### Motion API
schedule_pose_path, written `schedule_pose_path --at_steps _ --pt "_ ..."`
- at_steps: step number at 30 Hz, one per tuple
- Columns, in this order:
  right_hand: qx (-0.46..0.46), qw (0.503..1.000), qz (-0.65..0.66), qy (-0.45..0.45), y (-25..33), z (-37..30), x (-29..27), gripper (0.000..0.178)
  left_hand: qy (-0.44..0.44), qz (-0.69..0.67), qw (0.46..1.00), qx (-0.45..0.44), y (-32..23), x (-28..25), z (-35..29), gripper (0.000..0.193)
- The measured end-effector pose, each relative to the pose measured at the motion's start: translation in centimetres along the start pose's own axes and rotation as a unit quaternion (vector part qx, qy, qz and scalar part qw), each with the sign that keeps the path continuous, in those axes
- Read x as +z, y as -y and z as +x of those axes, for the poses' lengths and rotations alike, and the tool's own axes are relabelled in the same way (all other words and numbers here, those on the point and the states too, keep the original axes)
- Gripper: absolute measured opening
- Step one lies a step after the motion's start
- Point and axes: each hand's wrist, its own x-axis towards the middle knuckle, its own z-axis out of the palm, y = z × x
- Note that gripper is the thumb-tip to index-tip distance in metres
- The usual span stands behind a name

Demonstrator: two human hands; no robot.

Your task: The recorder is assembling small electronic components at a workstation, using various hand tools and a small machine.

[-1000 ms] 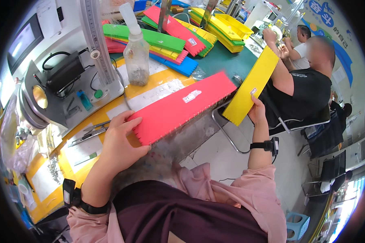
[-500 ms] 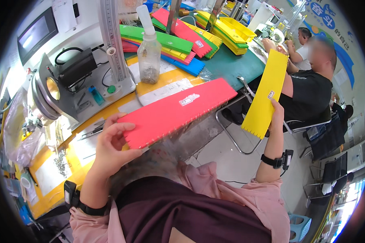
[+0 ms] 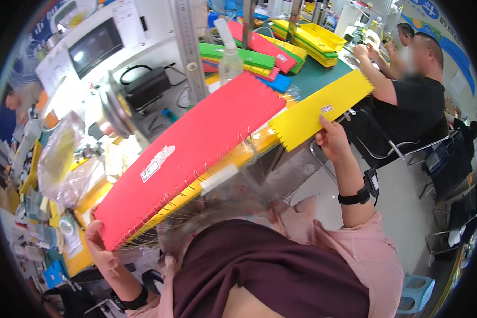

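My left hand (image 3: 100, 244) grips the lower left end of a long red foam board (image 3: 196, 140), which slants up to the right. Along the board's near edge runs a row of thin curved wires or hooks, with fine strands hanging below it. A small white label is stuck on its face. On the right, my right hand (image 3: 334, 140) pinches a yellow foam board (image 3: 297, 124) at its lower edge, thumb in front. This board has notched ends and a small label. Its left end comes close to the red board's far end; whether they touch I cannot tell.
Stacked colored foam boards (image 3: 238, 55) lie on the bench behind, near a clear squeeze bottle (image 3: 230, 63) and a yellow tray (image 3: 323, 37). A machine with a screen (image 3: 95, 47) and a plastic bag (image 3: 63, 159) stand left. A co-worker (image 3: 416, 90) sits at right.
My left hand has moved left and down, bringing the red board nearer and tilting it more steeply. The yellow board has turned from near upright to a flatter slant. The view has shifted left.
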Motion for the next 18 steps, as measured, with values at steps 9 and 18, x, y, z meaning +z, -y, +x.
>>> schedule_pose_path --at_steps 9,18 --pt "0.126 0.947 -0.288 0.066 -0.4 0.5 3.2 0.055 0.016 -0.005 0.996 0.093 -2.3 -2.5 1.1 0.078" --pt "-0.562 0.724 -0.350 0.195 11.3 -8.1 16.1 0.044 0.022 -0.061 0.993 0.094 -8.0 -4.4 2.9 0.068"
